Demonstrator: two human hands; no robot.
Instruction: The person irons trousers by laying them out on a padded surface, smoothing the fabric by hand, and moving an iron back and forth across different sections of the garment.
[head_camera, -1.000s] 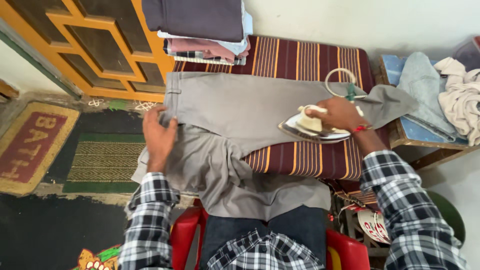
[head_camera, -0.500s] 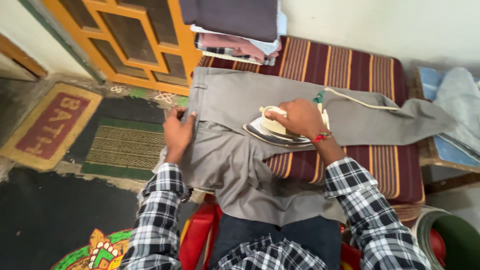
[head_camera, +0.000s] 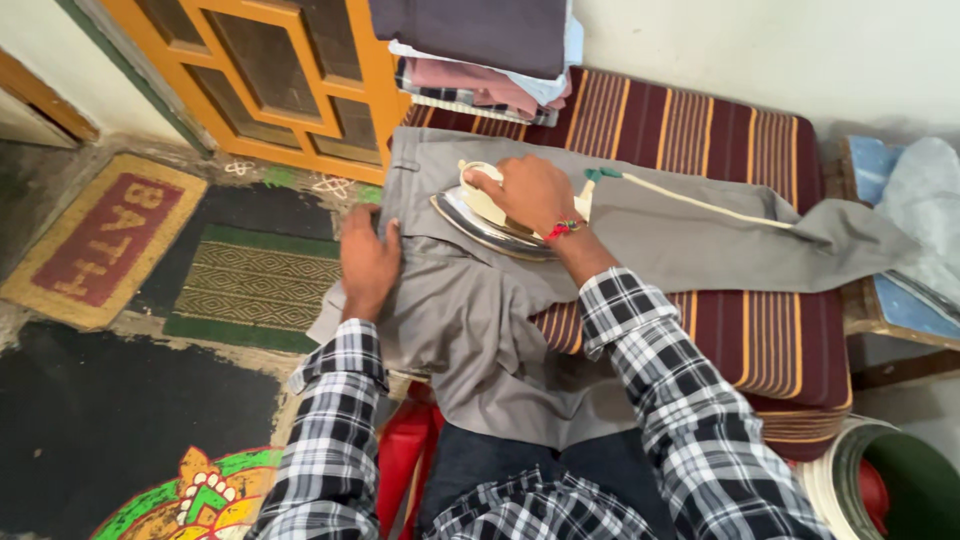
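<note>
— Gripping what, that right hand (head_camera: 530, 190)?

— It is closed around the handle of a clothes iron (head_camera: 490, 215), whose soleplate sits flat on the grey trousers (head_camera: 650, 225), near the waistband.

— And the left hand (head_camera: 368, 262)?

— Open, palm down, pressing the trousers at the left edge of the striped ironing pad (head_camera: 740, 330).

— Anything around them?

— The iron's cord (head_camera: 700, 205) runs right across the cloth; a stack of folded clothes (head_camera: 480, 50) sits at the pad's far end.
</note>
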